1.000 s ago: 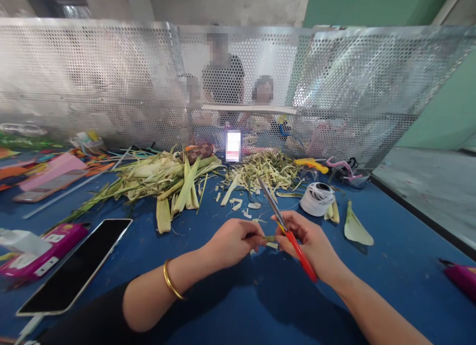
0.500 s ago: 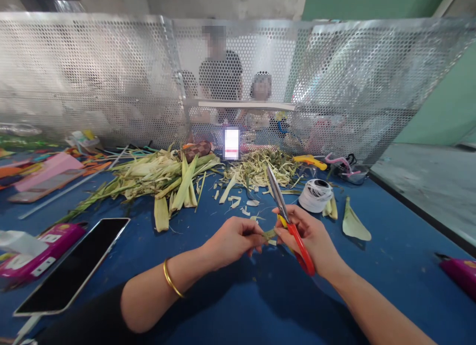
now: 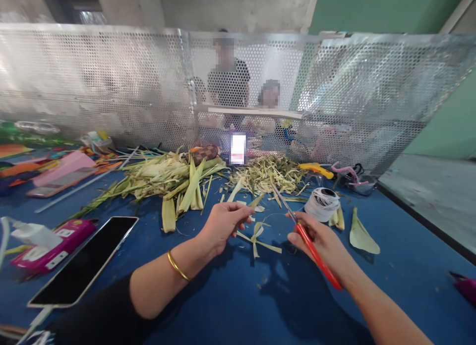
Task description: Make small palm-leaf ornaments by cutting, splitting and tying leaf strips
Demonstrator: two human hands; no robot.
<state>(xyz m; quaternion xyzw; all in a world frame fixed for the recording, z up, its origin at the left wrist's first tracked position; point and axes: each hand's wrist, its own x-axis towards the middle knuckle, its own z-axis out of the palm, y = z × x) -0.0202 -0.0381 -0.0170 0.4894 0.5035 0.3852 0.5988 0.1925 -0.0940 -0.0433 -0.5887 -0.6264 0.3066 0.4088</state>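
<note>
My left hand (image 3: 227, 225) is closed in a pinch, with a short green corn husk strip (image 3: 256, 201) sticking out past its fingertips. In my right hand (image 3: 323, 241) are red-handled scissors (image 3: 314, 251), their blades pointing away from me and up to the left. Between the hands is a small bunch of pale husk strips (image 3: 255, 239), crossed and knotted at the middle. Whether it rests on the table or hangs just above, I cannot tell. A thin fibre curves above it toward my right fingers. A spool of white string (image 3: 322, 204) stands beyond my right hand.
Husks (image 3: 156, 174) lie piled at back left, shredded strips (image 3: 273, 172) behind my hands. A lit phone screen (image 3: 238, 149) stands before the perforated metal screen (image 3: 130, 87); people are behind it. Left are a dark phone (image 3: 85, 260) and purple power strip (image 3: 72, 236). One loose husk (image 3: 362, 231) lies right.
My hands have moved apart, the right one to the right with the scissors. The knotted husk bunch now shows between them. The view has shifted slightly.
</note>
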